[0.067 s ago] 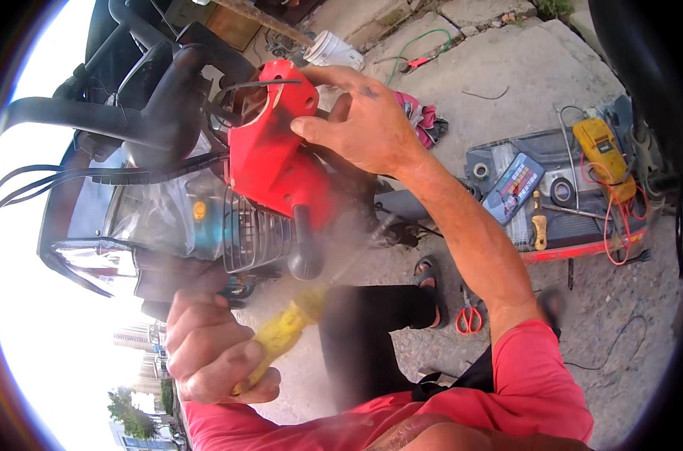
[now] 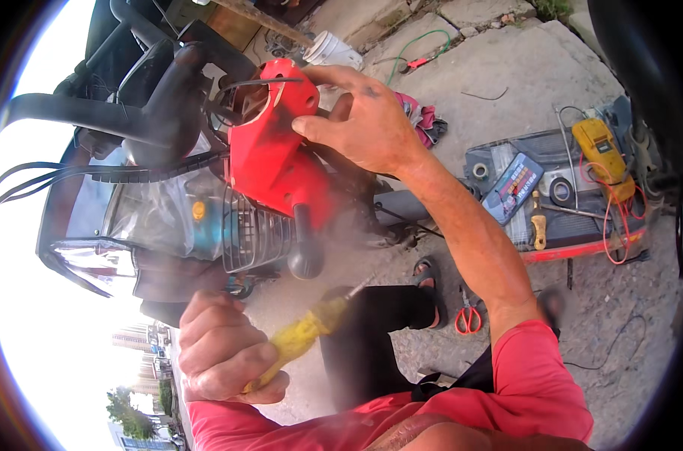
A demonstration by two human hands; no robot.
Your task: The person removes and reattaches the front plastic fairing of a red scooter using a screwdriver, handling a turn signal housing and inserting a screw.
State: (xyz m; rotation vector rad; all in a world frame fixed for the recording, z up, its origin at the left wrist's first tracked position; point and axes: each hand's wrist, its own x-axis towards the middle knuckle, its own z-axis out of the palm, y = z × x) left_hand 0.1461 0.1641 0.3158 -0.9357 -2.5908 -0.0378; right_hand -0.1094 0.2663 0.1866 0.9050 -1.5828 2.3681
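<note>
The left hand [image 2: 221, 353] is closed in a full fist round the handle of a yellow screwdriver [image 2: 300, 338], whose thin shaft points up and to the right, its tip free in the air just under the black handlebar grip [image 2: 305, 244]. The right hand [image 2: 364, 124] is spread over the red handlebar housing [image 2: 278, 150] of a scooter, fingers curled over its top edge and thumb pressed against its near side, so it grips the housing rather than lying flat on it. That housing sits directly above the left hand and just left of the right wrist. Well to the right of the right forearm, an open tool tray [image 2: 582, 244] with a red rim lies on the concrete; in it are a yellow multimeter [image 2: 601, 150] with red leads, a blue case of bits [image 2: 513, 188], rolls of tape [image 2: 561, 192] and a yellow-handled tool [image 2: 538, 229]. Red-handled scissors [image 2: 468, 316] lie on the ground just below the right elbow. A white bucket [image 2: 332, 51] stands beyond the right hand; what it holds cannot be seen.
</note>
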